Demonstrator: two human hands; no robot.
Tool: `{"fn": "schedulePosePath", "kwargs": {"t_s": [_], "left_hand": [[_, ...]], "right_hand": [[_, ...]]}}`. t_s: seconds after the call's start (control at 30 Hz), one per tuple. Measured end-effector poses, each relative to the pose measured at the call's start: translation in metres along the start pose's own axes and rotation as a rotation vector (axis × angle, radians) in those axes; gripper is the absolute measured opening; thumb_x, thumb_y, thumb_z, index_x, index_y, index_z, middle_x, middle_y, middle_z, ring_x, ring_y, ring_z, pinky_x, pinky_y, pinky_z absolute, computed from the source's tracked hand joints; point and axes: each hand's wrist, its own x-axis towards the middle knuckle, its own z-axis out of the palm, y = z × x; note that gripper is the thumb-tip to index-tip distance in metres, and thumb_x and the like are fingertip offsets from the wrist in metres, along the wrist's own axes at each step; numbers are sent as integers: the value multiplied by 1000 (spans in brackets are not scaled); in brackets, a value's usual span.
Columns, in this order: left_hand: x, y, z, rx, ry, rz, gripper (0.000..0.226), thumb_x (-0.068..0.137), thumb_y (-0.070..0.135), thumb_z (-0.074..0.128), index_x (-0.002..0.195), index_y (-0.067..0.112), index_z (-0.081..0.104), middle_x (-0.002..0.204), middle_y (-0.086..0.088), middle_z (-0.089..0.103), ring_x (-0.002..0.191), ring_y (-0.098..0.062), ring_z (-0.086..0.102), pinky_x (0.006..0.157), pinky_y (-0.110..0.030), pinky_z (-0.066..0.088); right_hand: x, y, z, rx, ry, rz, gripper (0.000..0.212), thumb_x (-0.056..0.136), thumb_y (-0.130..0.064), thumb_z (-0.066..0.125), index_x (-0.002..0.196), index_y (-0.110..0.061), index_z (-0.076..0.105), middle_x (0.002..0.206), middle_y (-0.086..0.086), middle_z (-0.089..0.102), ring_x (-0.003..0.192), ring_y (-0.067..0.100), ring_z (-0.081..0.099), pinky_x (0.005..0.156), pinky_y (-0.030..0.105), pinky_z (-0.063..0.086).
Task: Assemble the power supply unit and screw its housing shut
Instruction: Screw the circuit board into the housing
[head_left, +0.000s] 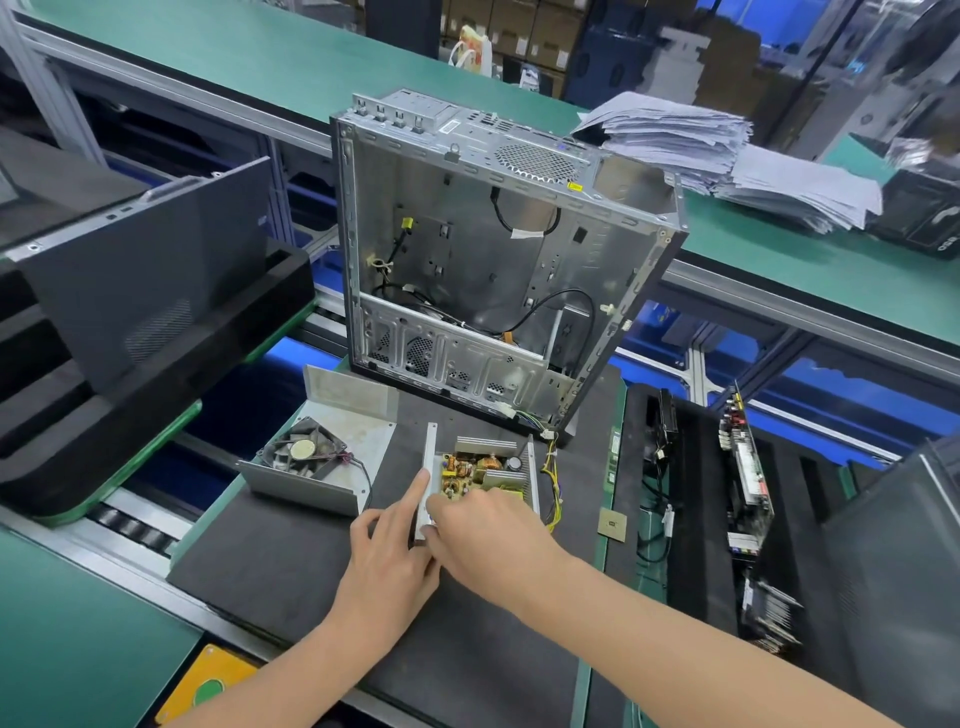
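Open grey metal power supply tray with its circuit board (480, 475) sits on the black foam mat (291, 551). Left hand (387, 551) braces its side wall, forefinger outstretched; right hand (485, 525) pinches the near corner, probably steadying it. Fan-fitted grey lid (317, 460) waits alongside.

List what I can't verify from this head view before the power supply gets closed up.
- Near end of the power supply base: covered by the right hand and left hand.
- Screws: none discernible; too small or hidden.
- Fan cover: fan wire's far end hidden behind its wall.
- Circuit boards, right: edge-on, detail unreadable.
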Motion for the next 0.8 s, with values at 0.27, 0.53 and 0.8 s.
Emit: {"fn": "schedulePosePath", "kwargs": {"t_s": [0.27, 0.53, 0.8], "left_hand": [[-4, -1, 10, 142, -63, 15, 61, 109, 20, 15, 128, 19, 72, 141, -14, 63, 132, -22, 60, 98, -43, 31], [2, 4, -3, 24, -52, -42, 29, 57, 10, 95, 79, 10, 77, 143, -22, 59, 84, -25, 72, 78, -48, 55], [2, 1, 9, 79, -94, -43, 41, 74, 21, 86, 114, 22, 78, 147, -17, 57, 107, -17, 63, 90, -40, 37]], "right_hand": [[-10, 14, -28, -108, -102, -639, 29, 84, 3, 68, 111, -7, 65, 104, 12, 57, 84, 27, 54, 53, 42, 50], [2, 2, -16, 87, 48, -1, 32, 105, -30, 48, 119, -3, 57, 84, 17, 63, 80, 42, 65, 60, 39, 34], [-7, 9, -20, -106, -73, -469, 24, 94, -7, 61, 118, -7, 59, 112, 16, 59, 78, 32, 62, 52, 43, 52]]}}
